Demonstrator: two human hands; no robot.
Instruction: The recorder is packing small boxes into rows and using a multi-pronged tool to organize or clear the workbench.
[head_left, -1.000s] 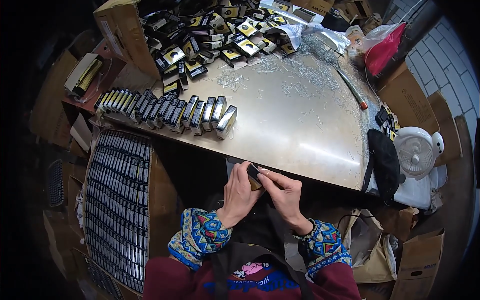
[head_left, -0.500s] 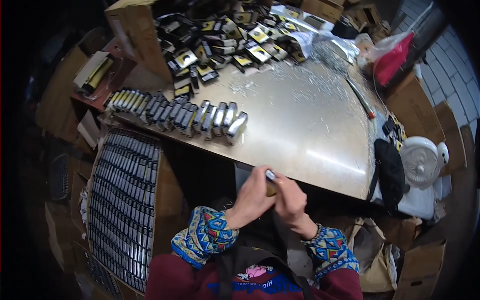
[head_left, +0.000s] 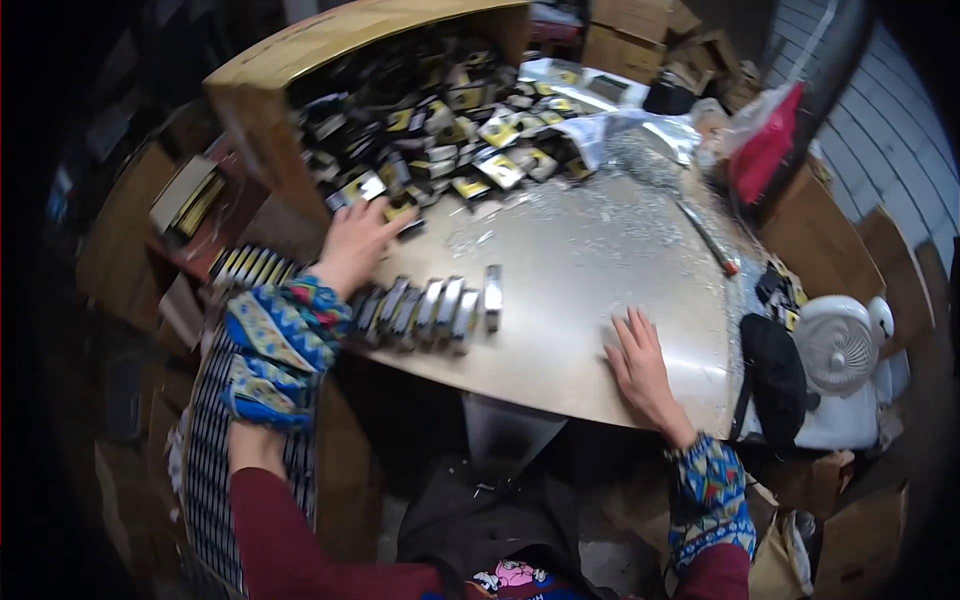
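My left hand is stretched out to the near edge of a heap of small black, yellow and white boxes. Its fingers are spread, and the fingertips are over or touching one black-and-yellow box; no grip on it shows. On the right part of the metal-topped table lies my right hand, open, fingers apart, holding nothing. Between the hands a row of similar slim boxes stands on edge, partly hidden by my left arm. A slim box stands slightly apart at the row's right end.
A large carton lies on its side around the heap. Clear slivers litter the tabletop near a rod-like tool. At right are a white fan and a black cloth item. A tray of packed rows is lower left.
My hands have parted from around a small box. The left has gone out to the heap, the right onto the tabletop. A box now stands apart at the row's right end.
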